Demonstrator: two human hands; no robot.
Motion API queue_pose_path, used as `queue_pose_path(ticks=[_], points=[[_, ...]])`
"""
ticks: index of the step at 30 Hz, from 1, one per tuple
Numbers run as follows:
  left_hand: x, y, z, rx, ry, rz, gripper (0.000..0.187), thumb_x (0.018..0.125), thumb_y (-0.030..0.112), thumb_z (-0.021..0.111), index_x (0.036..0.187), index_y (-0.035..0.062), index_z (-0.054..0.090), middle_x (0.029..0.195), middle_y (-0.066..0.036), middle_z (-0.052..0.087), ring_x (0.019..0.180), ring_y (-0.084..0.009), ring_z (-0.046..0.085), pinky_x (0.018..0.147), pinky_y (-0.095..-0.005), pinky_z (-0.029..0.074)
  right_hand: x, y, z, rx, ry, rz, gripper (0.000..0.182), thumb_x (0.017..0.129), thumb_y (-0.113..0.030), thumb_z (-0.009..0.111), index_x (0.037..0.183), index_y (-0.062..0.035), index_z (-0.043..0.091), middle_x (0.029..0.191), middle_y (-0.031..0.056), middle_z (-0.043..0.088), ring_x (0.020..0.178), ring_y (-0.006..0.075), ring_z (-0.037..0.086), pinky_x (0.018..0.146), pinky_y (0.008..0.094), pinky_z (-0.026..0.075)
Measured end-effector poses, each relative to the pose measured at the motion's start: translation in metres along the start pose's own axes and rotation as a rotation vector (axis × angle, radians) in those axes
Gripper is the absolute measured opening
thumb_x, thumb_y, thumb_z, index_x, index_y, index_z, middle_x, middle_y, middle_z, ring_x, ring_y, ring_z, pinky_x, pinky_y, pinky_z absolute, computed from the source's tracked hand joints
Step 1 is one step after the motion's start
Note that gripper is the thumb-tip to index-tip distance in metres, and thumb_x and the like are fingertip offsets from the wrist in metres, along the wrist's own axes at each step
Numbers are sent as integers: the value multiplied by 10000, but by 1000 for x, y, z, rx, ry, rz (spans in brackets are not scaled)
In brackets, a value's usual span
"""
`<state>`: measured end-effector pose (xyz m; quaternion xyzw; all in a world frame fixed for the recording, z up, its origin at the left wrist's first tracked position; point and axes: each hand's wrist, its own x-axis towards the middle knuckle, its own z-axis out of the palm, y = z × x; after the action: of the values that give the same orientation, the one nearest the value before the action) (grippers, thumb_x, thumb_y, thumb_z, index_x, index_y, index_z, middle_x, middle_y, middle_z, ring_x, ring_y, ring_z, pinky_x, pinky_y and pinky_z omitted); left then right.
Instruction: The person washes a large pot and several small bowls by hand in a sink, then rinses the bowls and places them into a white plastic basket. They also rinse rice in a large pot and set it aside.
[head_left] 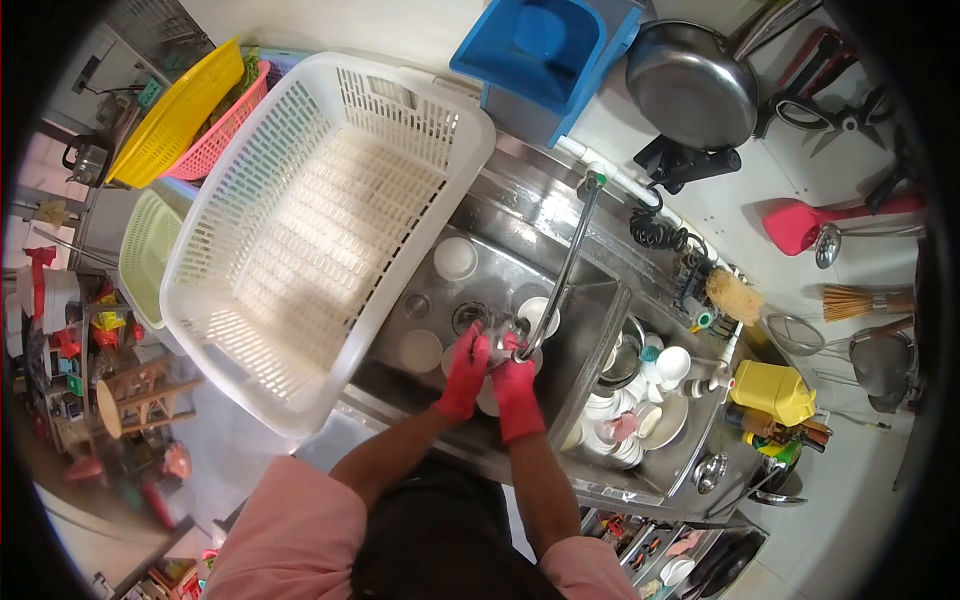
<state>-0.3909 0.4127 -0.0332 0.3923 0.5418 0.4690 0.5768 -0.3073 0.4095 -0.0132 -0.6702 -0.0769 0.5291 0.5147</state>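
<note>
Both of my hands wear red rubber gloves and are over the left sink basin. My left hand and my right hand are closed around a clear glass from its two sides, just under the end of the faucet. My fingers and the faucet tip hide part of the glass. White bowls lie in the basin around my hands, one of them a white bowl just beyond the glass. A small clear dish sits left of the drain.
A large white plastic basket stands over the sink's left side. Stacked white dishes fill the right basin. Behind are a blue bin, a hanging frying pan, and a yellow jug at the right.
</note>
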Motion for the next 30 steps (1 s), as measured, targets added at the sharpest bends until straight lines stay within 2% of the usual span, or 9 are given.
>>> queue_pose_path(ticks=[3,7,12,15,19,21,24,26,30], points=[[11,-30,-17,-767,-159,-697,538,1011,528,447,1275,77,577,1177,-135,649,1039,-258,635,954,-383,507,12,44,-8,15,2,-78,279,969,-263,647,1137,-40,638,986,14,648,928,156,624,805,317,522],[48,5,-29,-782,-435,-898,534,1021,505,451,1251,43,590,1117,-106,671,1076,-204,639,946,-357,519,5,35,-34,-673,-552,-194,304,963,-305,621,1118,-44,644,998,76,672,960,243,648,856,390,515],[41,-1,-48,-476,-582,-707,434,1038,392,479,1289,50,571,1158,-122,658,1036,-259,654,940,-402,530,-32,-17,-36,-1272,-790,-689,294,938,-314,583,1069,-66,668,1162,192,651,1087,360,625,952,476,474],[30,-16,-41,-394,-446,-438,390,1055,292,462,1345,43,538,1195,-130,649,1028,-232,653,930,-371,527,1,-2,-41,-1086,-740,-213,284,903,-304,618,1070,-82,675,1153,168,673,1071,340,643,930,461,491],[21,-44,-18,-267,-275,-307,403,1050,278,481,1369,35,525,1174,-109,660,1003,-198,642,895,-327,525,31,25,-9,-1215,-295,-254,420,914,-421,554,1169,-110,674,1137,127,701,1006,306,678,866,433,520],[29,-13,-27,-274,-315,-414,399,1055,286,472,1353,30,541,1154,-94,667,994,-186,633,894,-313,516,33,74,-19,-916,-466,-296,443,918,-441,538,1184,-116,677,1142,128,704,989,303,684,858,436,529],[39,-6,-39,-21,-353,-229,344,1045,242,451,1251,41,639,1081,-87,697,949,-160,635,859,-328,516,-3,0,-23,-1579,-686,-273,388,905,-353,584,1183,-98,673,1104,168,707,1010,307,681,847,422,540],[33,-17,-35,60,-339,-291,333,1038,237,466,1213,30,659,1066,-83,702,933,-155,633,837,-330,517,56,54,-43,-1138,-271,32,367,902,-329,590,1175,-99,677,1100,193,699,1028,325,674,878,426,531],[21,-19,-24,11,-322,-248,319,1023,231,486,1165,15,674,1037,-72,708,934,-152,631,832,-327,511,35,44,-17,-1455,-409,-490,365,838,-348,665,1006,-28,717,962,225,698,986,358,673,897,464,507]])
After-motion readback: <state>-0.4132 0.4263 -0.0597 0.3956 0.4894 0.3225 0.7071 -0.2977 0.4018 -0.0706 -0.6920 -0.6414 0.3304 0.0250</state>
